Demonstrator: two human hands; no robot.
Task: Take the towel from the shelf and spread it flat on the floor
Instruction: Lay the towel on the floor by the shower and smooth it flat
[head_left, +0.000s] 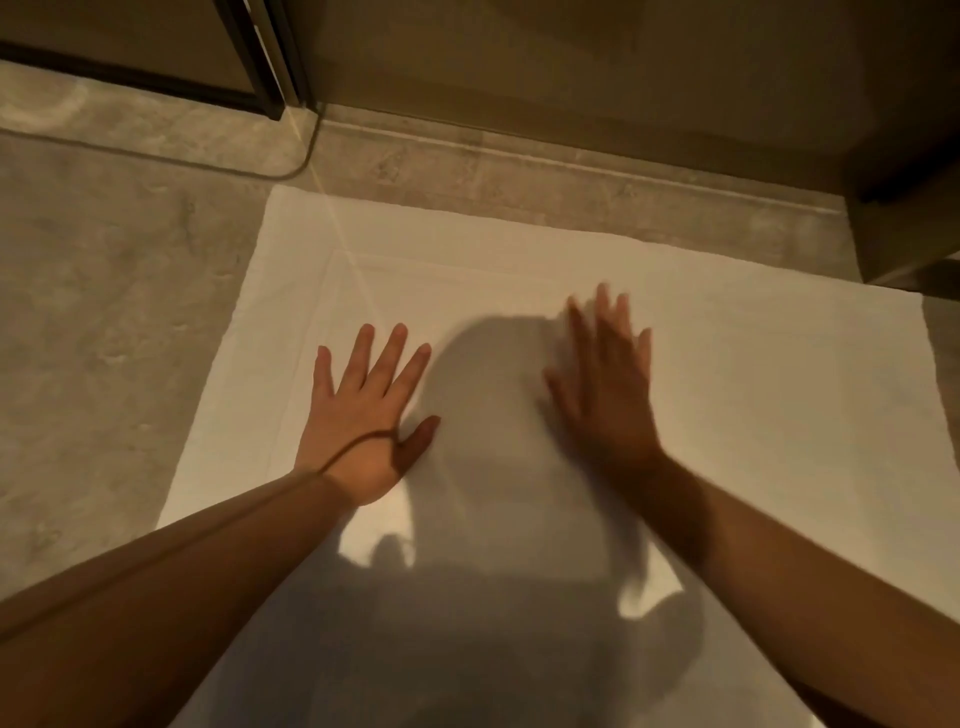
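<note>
Head view
Towel: white, with a raised border line near its edges, lying open and flat on the floor.
Where: its far edge is near the step by the wall.
Left hand: palm down on the towel, 5 fingers spread wide.
Right hand: blurry, palm down over the towel, fingers open, gripping nothing.
</note>
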